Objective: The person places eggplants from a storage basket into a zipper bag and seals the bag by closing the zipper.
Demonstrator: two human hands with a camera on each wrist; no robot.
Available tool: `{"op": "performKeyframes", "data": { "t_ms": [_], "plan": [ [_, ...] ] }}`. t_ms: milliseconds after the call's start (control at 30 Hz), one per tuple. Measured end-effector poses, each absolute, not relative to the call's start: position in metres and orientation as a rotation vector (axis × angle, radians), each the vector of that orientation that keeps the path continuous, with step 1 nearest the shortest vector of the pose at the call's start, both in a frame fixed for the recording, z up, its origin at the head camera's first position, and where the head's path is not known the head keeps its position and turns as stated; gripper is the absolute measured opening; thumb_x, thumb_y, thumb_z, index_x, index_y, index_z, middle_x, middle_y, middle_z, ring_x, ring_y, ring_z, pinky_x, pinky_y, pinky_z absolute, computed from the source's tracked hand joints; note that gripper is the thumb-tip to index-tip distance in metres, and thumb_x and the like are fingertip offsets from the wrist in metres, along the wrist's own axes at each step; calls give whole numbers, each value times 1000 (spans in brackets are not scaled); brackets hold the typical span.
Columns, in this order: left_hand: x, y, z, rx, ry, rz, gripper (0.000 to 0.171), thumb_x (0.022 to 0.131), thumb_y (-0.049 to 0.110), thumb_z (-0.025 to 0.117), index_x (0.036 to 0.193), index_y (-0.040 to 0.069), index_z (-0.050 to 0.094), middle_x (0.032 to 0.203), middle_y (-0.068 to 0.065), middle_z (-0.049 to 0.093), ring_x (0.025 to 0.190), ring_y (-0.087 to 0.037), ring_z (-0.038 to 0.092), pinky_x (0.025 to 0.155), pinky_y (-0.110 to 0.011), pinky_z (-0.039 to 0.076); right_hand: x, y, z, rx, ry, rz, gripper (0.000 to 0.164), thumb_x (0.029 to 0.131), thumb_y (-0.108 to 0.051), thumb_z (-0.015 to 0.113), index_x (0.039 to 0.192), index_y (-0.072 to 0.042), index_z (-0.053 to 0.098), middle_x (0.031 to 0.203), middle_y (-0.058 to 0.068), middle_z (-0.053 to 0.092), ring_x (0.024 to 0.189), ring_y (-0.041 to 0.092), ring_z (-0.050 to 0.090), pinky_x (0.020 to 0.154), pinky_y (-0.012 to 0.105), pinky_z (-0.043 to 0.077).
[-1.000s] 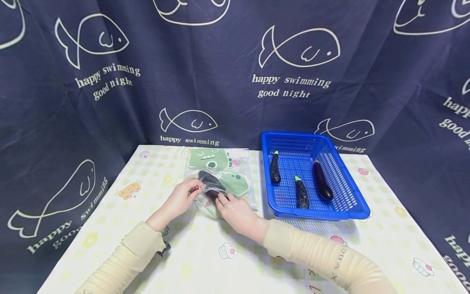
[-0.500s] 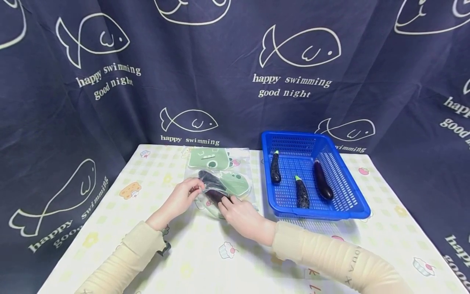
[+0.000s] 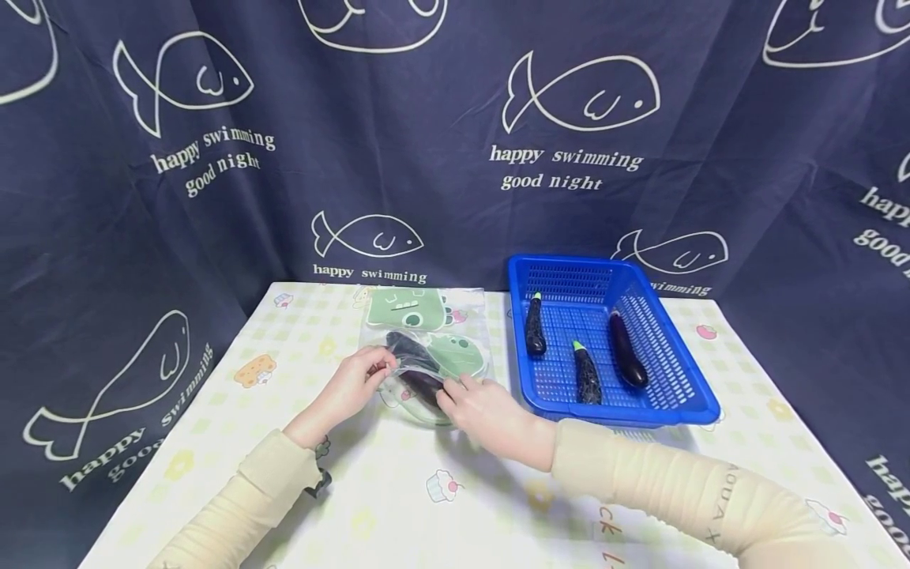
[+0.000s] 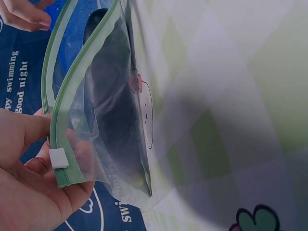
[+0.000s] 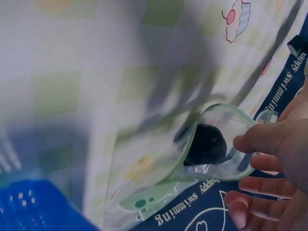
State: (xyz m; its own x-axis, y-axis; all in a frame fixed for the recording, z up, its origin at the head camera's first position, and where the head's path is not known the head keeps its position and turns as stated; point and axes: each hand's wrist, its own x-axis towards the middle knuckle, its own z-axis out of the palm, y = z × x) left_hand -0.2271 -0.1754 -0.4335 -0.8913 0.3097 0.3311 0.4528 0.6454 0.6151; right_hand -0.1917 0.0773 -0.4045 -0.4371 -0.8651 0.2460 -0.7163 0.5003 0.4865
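A clear zip bag (image 3: 465, 359) with green printed patches lies at the table's middle, its green-edged mouth gaping toward the person. Inside it rests a dark purple eggplant (image 4: 113, 96), its blunt end showing at the opening in the right wrist view. My left hand (image 3: 351, 386) pinches the bag's left corner, close to the white slider (image 4: 59, 158). My right hand (image 3: 494, 417) hovers at the right side of the mouth with nothing in its fingers. In the right wrist view its thumb and loosely bent fingers (image 5: 264, 187) are spread beside the green rim.
To the right of the bag stands a blue plastic basket (image 3: 522, 379). It holds a smooth purple eggplant (image 3: 626, 352) and two dark, rough-looking eggplants (image 3: 586, 379) with bright green tips. A navy curtain (image 3: 455, 174) hangs behind the patterned tablecloth (image 3: 384, 490).
My right hand has drawn back to the right from the eggplant's end, and its fingers have come off it. The left hand keeps its place on the bag's corner.
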Motion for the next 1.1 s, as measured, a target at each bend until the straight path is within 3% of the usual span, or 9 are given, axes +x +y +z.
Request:
{"op": "performKeyframes", "data": {
  "t_ms": [133, 500, 733, 1100],
  "plan": [
    [-227, -176, -433, -623, -2671, -1077, 14, 86, -3, 62, 94, 9, 63, 84, -1, 57, 76, -13, 55, 69, -27, 51, -192, 84, -399, 1303, -2254, -429, 29, 78, -14, 70, 106, -13, 62, 100, 1, 60, 84, 17, 55, 51, 24, 46],
    [-228, -176, -434, -626, -2669, -1065, 14, 86, -2, 62, 93, 10, 63, 85, -1, 57, 77, -13, 56, 70, -28, 52, -199, 100, -386, 1279, -2195, -437, 22, 76, -4, 64, 97, -11, 61, 94, 2, 58, 86, 20, 52, 66, 31, 41],
    [-228, -175, -433, -622, -2672, -1064, 14, 86, -3, 62, 93, 10, 63, 85, -1, 57, 77, -13, 56, 70, -28, 52, -206, 110, -376, 1246, -2160, -442, 19, 75, -2, 60, 93, -10, 59, 88, 4, 56, 78, 21, 48, 62, 31, 36],
    [-227, -174, -433, -610, -2681, -1059, 14, 86, -2, 62, 92, 10, 63, 85, 0, 57, 76, -12, 55, 69, -27, 51, -216, 120, -356, 1169, -2193, -486, 23, 75, 0, 59, 96, -9, 58, 87, 4, 52, 79, 23, 48, 63, 32, 36]
  ]
}}
